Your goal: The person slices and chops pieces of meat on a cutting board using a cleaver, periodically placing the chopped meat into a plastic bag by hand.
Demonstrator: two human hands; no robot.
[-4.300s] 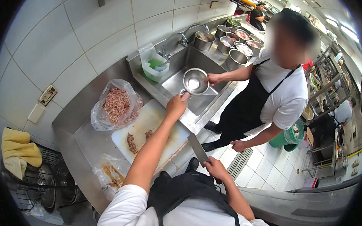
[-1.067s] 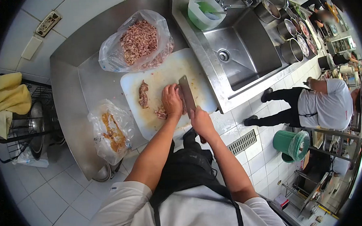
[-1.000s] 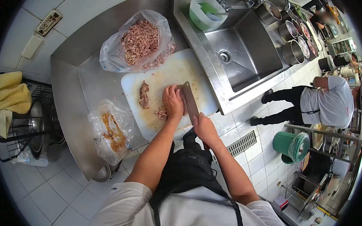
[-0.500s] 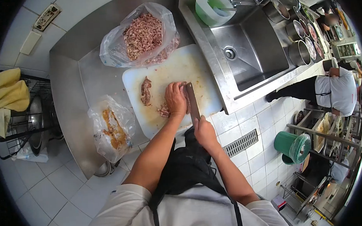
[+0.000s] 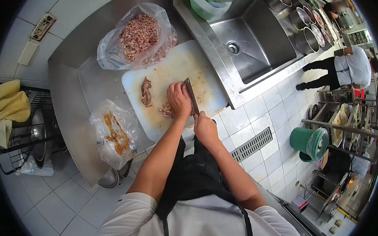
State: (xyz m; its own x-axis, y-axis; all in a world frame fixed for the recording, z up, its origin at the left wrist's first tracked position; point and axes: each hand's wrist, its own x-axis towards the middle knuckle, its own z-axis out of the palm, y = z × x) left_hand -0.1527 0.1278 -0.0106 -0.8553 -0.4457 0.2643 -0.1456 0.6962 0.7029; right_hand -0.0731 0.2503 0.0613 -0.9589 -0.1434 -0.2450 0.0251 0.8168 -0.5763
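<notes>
My right hand [image 5: 205,128] is wrapped round the handle of a cleaver [image 5: 191,94], whose blade stands beside my left hand on the white cutting board [image 5: 208,70]. My left hand [image 5: 179,100] presses with bent fingers on a piece of meat, mostly hidden under the fingers and blade. Small chopped bits [image 5: 166,111] lie just left of that hand. Farther left on the board is a long brown strip of meat [image 5: 146,91]. Behind the board sits an open plastic bag of diced meat [image 5: 139,38].
A smeared plastic bag [image 5: 118,136] lies on the steel counter [image 5: 66,102]. Right of the board is a sink [image 5: 253,43] with a green-white container [image 5: 209,5] and several metal pots [image 5: 306,40] beyond. A co-worker [image 5: 351,66] stands far right, near a green bin [image 5: 306,142].
Earlier my left hand held a metal bowl's handle towards a co-worker; now it is on meat at the board. The cleaver has come over the board. The co-worker has moved away.
</notes>
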